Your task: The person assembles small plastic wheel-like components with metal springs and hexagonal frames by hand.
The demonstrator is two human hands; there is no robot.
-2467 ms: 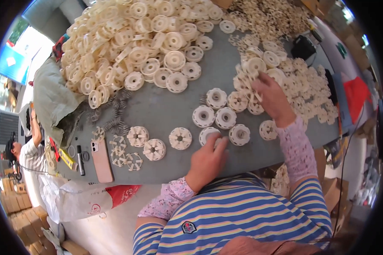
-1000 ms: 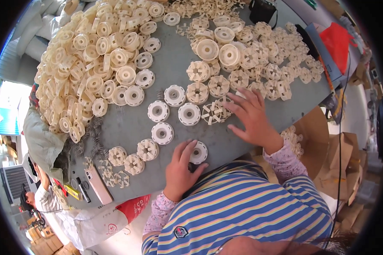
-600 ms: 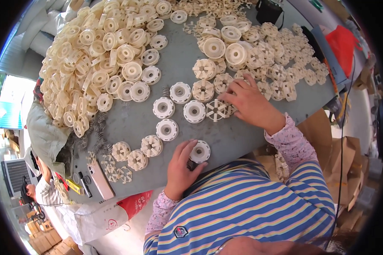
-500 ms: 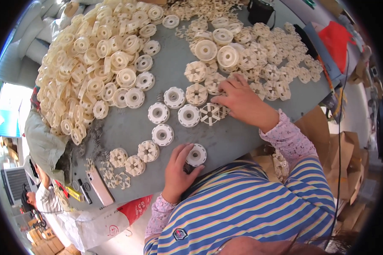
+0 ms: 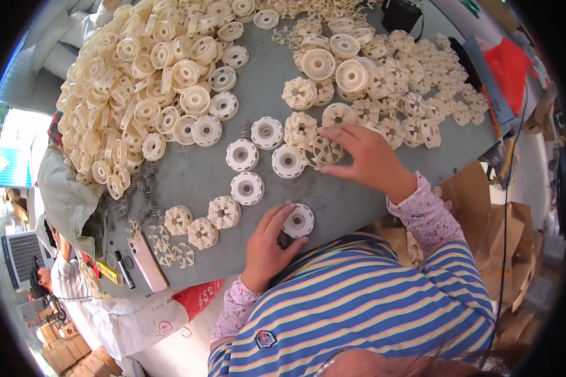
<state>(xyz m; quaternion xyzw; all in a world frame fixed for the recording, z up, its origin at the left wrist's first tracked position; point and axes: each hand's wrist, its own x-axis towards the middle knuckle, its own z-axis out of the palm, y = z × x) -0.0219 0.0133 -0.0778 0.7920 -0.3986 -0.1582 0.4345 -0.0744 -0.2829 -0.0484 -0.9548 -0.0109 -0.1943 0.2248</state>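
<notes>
My left hand (image 5: 267, 248) is curled at the table's near edge, its fingertips and thumb closed on a white plastic wheel (image 5: 299, 220) with a round hub. Something dark under its palm is too hidden to name. Farther right, my right hand (image 5: 374, 160) has thumb and forefinger apart on either side of a flat cream spoked piece (image 5: 325, 152). Whether they touch it is unclear. A spoked-top wheel (image 5: 300, 129) lies left of those fingers, and another wheel (image 5: 338, 114) just beyond them. Between my hands stand several white wheels (image 5: 247, 188).
A large heap of cream wheels (image 5: 148, 81) fills the far left, with spoked pieces (image 5: 421, 107) piled at the far right. Small coil springs (image 5: 143, 198) lie left, near a phone (image 5: 148, 264) and a black pen (image 5: 125, 271). A black container (image 5: 400, 16) stands at the back.
The whole view has shifted slightly. My right hand's fingers have come off the wheel they were on and spread around the spoked piece nearer me. My left hand keeps its wheel in place.
</notes>
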